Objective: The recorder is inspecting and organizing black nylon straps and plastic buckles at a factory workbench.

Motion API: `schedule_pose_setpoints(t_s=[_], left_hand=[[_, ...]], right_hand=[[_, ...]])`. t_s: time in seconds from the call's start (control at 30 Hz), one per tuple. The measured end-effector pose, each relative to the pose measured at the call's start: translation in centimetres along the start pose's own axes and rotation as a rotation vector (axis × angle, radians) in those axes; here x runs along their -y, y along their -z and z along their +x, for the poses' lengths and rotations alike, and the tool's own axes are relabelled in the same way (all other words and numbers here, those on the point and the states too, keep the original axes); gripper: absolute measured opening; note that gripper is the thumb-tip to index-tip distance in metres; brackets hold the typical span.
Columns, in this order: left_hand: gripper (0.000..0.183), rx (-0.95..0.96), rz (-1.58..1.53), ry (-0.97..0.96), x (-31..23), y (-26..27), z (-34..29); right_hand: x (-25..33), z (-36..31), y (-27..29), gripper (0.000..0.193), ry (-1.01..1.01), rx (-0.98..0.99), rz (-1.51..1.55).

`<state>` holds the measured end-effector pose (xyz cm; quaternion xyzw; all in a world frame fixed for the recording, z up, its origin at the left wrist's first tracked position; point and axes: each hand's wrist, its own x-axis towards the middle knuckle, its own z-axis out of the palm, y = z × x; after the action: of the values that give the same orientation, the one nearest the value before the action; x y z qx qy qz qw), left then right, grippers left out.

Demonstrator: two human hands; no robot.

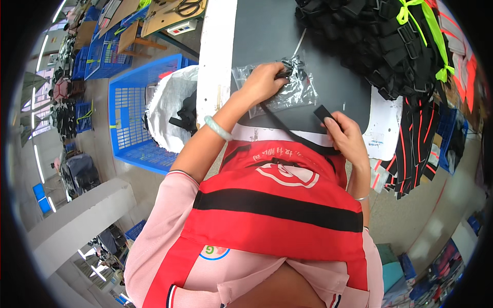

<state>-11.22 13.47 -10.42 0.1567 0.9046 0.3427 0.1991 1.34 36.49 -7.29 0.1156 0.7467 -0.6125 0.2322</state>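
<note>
- Black webbing strap (323,113) shows its flat, squared end above the right hand (345,134); I see the thumb and fingers closed on it, just above the near edge of the white worktable (215,46).
- Another stretch of black webbing (285,128) slopes from below the left wrist toward the underside of the right hand; the fingers cover the join, so I cannot tell whether it is all one piece.
- Left hand (268,82) lies over a clear plastic bag (303,96), its fingers bent and drawn in close to the thumb; dark small parts show at the fingertips, but from my view I cannot tell whether they are gripped or only touched.
- Under the bag I have a dark grey mat (267,36); at its far right a heap of black straps with buckles (359,46) spreads over it, with neon yellow ribbon (444,72) beside the heap.
- Black straps with orange stripes (413,149) hang at the table's right side; to the left I see a blue plastic basket (128,136) on the floor, a white sack (169,115) inside it.
</note>
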Motion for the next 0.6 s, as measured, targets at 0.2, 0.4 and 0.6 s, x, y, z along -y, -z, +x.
schedule_pose_setpoints(t_s=[0.2,0.4,0.6], left_hand=[[0.020,0.008,-1.086,0.241,-2.6,-1.6,-3.5],[0.016,-0.123,-1.144,0.145,-3.1,-2.7,-4.8],[0.023,-0.036,-1.247,0.221,-2.9,-1.9,-5.9]], right_hand=[[2.5,2.8,-3.9,0.021,0.322,-0.284,-0.354],[2.7,3.2,-5.5,0.017,0.490,-0.426,-0.508],[3.0,2.5,-5.2,0.015,0.501,-0.375,-0.504]])
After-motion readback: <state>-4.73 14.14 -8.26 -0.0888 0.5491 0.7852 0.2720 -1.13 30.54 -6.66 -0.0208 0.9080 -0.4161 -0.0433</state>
